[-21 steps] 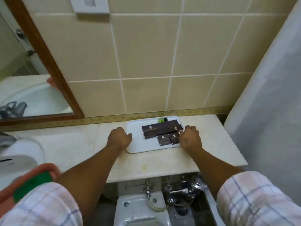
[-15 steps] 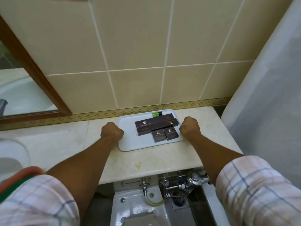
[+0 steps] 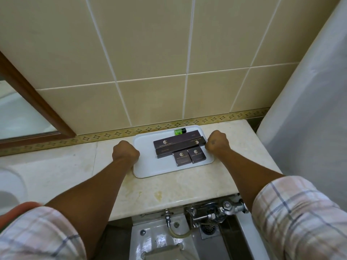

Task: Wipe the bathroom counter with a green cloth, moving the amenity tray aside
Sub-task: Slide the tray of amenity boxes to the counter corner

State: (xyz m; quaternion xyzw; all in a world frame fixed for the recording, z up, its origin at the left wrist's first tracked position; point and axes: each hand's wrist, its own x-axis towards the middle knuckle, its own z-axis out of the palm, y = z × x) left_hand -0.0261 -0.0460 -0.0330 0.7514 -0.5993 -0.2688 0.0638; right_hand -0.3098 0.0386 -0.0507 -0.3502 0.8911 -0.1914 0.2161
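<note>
A white amenity tray (image 3: 150,169) lies on the beige marble counter (image 3: 65,169) against the tiled wall. It carries two long dark boxes (image 3: 178,142), two small dark boxes (image 3: 189,156) and a small green bottle (image 3: 179,131). My left hand (image 3: 125,151) is closed on the tray's left edge. My right hand (image 3: 216,141) is closed on its right edge. No green cloth shows clearly; only an orange rim (image 3: 16,211) sits at the lower left.
A mirror with a brown wooden frame (image 3: 37,102) hangs at the left. A white basin (image 3: 9,184) is set into the counter's left end. A white curtain (image 3: 309,109) hangs at the right. Chrome pipes (image 3: 216,212) and a toilet lie below the counter.
The view has tilted down and right, so less of the mirror and basin shows. My right hand has slid from the tray's front right corner to its right edge. The tray stays put.
</note>
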